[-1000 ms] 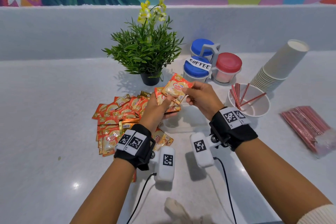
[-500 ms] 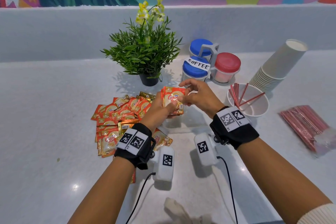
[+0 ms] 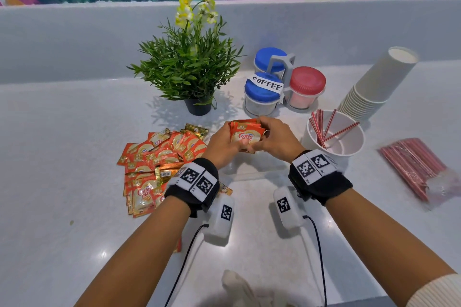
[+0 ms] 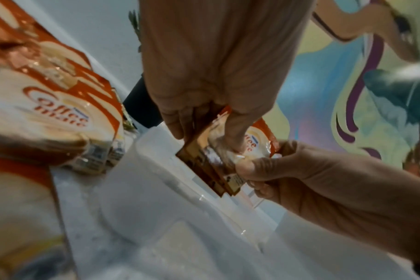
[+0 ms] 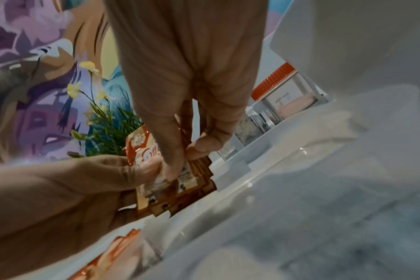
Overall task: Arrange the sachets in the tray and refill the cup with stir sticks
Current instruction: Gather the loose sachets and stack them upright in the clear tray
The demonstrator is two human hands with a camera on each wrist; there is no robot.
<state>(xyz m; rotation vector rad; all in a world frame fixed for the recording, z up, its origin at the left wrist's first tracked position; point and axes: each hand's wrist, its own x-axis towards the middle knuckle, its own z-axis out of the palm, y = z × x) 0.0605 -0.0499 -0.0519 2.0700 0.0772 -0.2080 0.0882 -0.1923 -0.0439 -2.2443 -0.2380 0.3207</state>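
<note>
Sachets are sitting squared up in a small stack between my 2 hands, and I am holding them upright just above the clear tray, which is lying on the tabletop right in front of me. My left hand is pinching the stack from its left side with thumb on the printed face, while my right hand is gripping the other edge, fingers curled round it, so both are closed on the same bundle and neither is free. I am keeping the packets on edge and aligned because, as I judge it, they will slot into a tray compartment more neatly as one block than as loose pieces; in the wrist views the lower corners of the stack are pointing down toward the tray's divider walls, though I cannot tell whether they are touching yet. To my left the loose pile of sachets is spreading across the tabletop, close enough to reach for the next handful. On my right the white cup is standing with only a few red stir sticks leaning inside, and the wrapped bundle of stir sticks is lying well apart from it, so that half of the job looks not yet started. Behind, the potted plant and the coffee jars are staying clear of my working space.
</note>
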